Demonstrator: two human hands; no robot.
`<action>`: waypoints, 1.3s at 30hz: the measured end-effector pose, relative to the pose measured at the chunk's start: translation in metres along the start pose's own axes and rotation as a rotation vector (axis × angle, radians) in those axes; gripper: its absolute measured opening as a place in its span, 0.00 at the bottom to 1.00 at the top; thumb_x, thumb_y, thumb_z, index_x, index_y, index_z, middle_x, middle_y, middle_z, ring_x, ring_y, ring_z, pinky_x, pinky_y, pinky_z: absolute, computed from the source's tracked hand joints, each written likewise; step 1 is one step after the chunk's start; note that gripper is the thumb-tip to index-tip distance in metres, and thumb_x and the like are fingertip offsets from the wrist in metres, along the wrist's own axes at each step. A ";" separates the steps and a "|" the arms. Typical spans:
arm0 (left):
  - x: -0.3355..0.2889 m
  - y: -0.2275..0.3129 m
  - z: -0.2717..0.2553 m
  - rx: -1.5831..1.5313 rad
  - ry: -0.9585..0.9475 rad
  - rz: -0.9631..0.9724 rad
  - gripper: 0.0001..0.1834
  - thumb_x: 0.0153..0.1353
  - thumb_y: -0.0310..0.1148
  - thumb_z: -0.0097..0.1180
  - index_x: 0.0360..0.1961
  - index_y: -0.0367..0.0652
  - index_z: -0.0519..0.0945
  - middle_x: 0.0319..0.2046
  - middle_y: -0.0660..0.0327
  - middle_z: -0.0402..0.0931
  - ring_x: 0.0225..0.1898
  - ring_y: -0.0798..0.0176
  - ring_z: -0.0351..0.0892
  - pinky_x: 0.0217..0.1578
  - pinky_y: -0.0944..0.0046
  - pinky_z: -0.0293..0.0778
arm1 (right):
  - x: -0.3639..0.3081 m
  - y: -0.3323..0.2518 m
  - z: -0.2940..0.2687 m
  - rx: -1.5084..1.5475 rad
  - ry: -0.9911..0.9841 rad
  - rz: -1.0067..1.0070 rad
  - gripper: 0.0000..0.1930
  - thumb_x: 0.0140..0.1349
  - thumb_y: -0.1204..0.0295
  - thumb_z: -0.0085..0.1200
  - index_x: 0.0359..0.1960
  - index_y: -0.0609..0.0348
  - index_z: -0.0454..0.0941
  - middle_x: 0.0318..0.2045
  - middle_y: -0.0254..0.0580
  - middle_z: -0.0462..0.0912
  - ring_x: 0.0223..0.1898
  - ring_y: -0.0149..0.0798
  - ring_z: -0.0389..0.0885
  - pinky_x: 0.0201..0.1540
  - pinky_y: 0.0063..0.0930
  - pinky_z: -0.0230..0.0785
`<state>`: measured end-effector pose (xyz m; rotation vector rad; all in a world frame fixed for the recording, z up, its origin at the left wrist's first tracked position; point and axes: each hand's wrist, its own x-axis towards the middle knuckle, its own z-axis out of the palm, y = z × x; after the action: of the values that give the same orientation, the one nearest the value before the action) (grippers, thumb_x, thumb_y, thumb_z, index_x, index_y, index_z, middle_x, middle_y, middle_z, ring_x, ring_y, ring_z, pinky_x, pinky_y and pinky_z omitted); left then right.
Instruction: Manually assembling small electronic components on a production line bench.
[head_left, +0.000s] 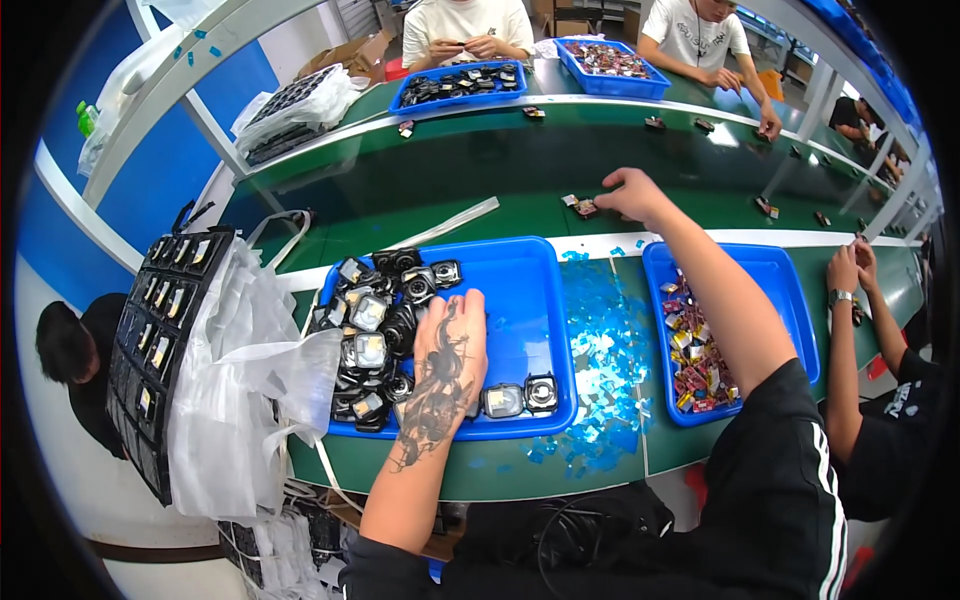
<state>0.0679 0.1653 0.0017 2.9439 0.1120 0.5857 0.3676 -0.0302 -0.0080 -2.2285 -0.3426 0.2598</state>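
Observation:
My left hand [452, 350] reaches into a blue tray [556, 330], its back turned up. Its fingers are hidden beneath it, beside a pile of black square watch-like housings [368, 313], some with clear or pale faces. Two more housings [520, 397] lie right of my wrist. Over the green conveyor belt [400, 180], my right hand [640, 198] is open, thumb and forefinger apart. Its fingertips are at the edge of a small reddish circuit-board piece [580, 206] on the belt; whether they touch it I cannot tell.
Blue film scraps [600, 365] litter the green bench between my tray and a second blue tray [810, 345] of small reddish and yellow parts [692, 350]. Stacked black trays with white sheeting [230, 400] stand left. Co-workers sit opposite and at right; more blue trays [460, 100] stand across the belt.

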 end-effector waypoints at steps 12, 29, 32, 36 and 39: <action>0.007 0.032 -0.020 -1.521 -0.318 -0.384 0.07 0.67 0.26 0.52 0.44 0.37 0.71 0.37 0.53 0.80 0.33 0.63 0.83 0.32 0.65 0.83 | -0.141 -0.001 -0.107 -0.475 -0.162 -0.347 0.09 0.55 0.70 0.61 0.31 0.64 0.82 0.24 0.47 0.82 0.29 0.41 0.83 0.34 0.33 0.73; -0.004 0.050 -0.014 -1.643 -0.334 -0.286 0.12 0.66 0.26 0.55 0.49 0.35 0.79 0.47 0.60 0.74 0.44 0.66 0.80 0.45 0.69 0.78 | -0.208 -0.012 -0.066 0.512 0.029 -0.249 0.07 0.57 0.80 0.61 0.35 0.63 0.75 0.28 0.28 0.76 0.34 0.21 0.77 0.34 0.15 0.68; -0.003 0.048 -0.013 -1.589 -0.277 -0.243 0.13 0.65 0.26 0.57 0.49 0.35 0.81 0.45 0.61 0.72 0.43 0.69 0.77 0.44 0.70 0.77 | -0.230 -0.032 -0.044 0.596 -0.126 -0.214 0.14 0.57 0.82 0.60 0.46 0.66 0.77 0.34 0.34 0.78 0.37 0.24 0.80 0.39 0.15 0.70; -0.002 0.056 -0.018 -1.446 -0.260 -0.096 0.17 0.54 0.30 0.68 0.47 0.43 0.84 0.44 0.60 0.70 0.42 0.67 0.76 0.41 0.68 0.76 | -0.247 -0.051 -0.012 0.720 -0.188 -0.291 0.10 0.52 0.84 0.63 0.36 0.63 0.79 0.38 0.40 0.79 0.38 0.27 0.78 0.40 0.19 0.72; -0.002 0.062 -0.019 -1.282 -0.218 -0.023 0.14 0.50 0.33 0.71 0.40 0.45 0.86 0.39 0.60 0.72 0.39 0.64 0.75 0.41 0.66 0.73 | -0.243 -0.042 0.008 0.851 -0.307 -0.312 0.09 0.51 0.85 0.64 0.34 0.63 0.79 0.40 0.41 0.80 0.35 0.25 0.77 0.39 0.17 0.71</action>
<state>0.0614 0.1064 0.0272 1.7221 -0.1892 0.1749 0.1297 -0.0799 0.0368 -1.2776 -0.6040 0.4755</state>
